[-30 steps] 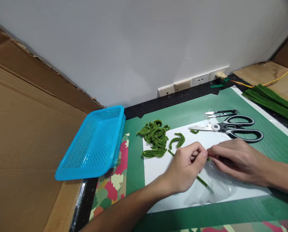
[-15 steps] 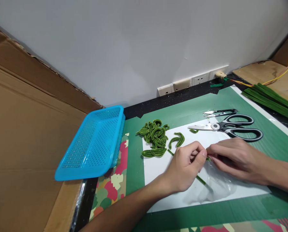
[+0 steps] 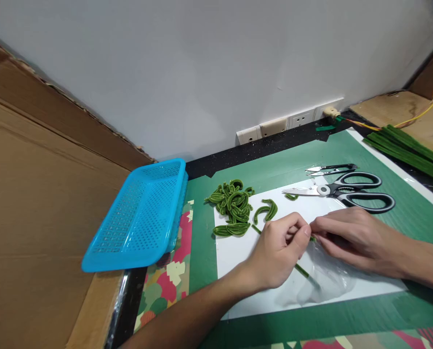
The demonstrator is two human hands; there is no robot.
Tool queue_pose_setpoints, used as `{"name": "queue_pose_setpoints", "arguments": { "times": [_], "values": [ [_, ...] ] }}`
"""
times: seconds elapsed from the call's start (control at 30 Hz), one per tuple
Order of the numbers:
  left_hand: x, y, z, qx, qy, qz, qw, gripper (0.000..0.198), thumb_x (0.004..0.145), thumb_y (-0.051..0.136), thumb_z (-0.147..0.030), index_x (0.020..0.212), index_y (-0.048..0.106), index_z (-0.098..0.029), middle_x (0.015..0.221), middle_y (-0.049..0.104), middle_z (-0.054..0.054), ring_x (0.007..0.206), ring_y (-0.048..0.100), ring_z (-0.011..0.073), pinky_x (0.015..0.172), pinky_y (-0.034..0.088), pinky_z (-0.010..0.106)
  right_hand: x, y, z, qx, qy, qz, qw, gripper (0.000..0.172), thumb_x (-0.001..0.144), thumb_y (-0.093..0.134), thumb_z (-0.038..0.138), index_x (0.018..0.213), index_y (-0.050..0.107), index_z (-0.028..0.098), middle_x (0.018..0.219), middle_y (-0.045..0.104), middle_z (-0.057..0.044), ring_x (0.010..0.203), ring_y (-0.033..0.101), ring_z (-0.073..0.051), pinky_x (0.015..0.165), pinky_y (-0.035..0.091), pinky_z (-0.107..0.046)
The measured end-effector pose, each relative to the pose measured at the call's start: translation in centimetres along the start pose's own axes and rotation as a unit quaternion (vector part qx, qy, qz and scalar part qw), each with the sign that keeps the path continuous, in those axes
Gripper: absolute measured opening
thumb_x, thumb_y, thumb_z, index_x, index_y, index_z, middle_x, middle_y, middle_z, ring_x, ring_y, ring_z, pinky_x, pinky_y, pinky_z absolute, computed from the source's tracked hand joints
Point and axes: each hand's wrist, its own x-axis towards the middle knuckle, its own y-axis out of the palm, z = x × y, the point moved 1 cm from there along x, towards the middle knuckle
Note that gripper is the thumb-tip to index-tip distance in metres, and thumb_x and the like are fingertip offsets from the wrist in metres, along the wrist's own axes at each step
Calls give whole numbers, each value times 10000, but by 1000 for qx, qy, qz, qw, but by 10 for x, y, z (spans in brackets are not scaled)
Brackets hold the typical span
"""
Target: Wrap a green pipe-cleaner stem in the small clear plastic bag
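Left hand (image 3: 282, 252), right hand (image 3: 360, 238) pinched together on fuzzy green piece (image 3: 312, 238), near right. Likely light, soft, bendy; best held by ends.

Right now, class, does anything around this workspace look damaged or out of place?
Yes. The brown cardboard panel at left has a ragged, torn-looking upper edge. The blue perforated plastic basket sits askew, apparently jutting past the black tabletop's left side.
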Motion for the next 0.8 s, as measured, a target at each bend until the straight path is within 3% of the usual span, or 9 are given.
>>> {"name": "queue_pose_setpoints", "arguments": {
  "times": [0.8],
  "values": [
    [1, 0, 0, -1, 4, -2, 1000, 251, 1051, 616, -369, 887, 565, -186, 676, 496, -52, 627, 422, 102, 610, 316, 278, 3, -1, -1, -15, 6, 47, 999, 253, 1099, 423, 151, 856, 464, 207, 733, 520, 21, 630, 417, -119, 637, 277, -294]
  ]
}}
